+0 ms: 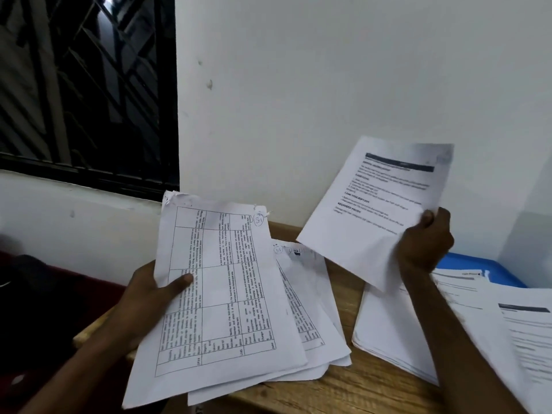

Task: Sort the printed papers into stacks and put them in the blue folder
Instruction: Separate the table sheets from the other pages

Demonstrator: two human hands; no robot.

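Papers lay in stacks beside the blue folder, sorting seemingly unfinished. Left hand gripped a sheaf; right hand pinched one sheet.

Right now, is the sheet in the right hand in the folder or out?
Out. The right hand pinches the sheet raised off the table; the blue folder lies beyond, under other papers.

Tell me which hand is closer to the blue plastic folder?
Right. The right hand, holding a white printed sheet, is just left of the blue plastic folder; the left hand grips a paper bundle farther left.
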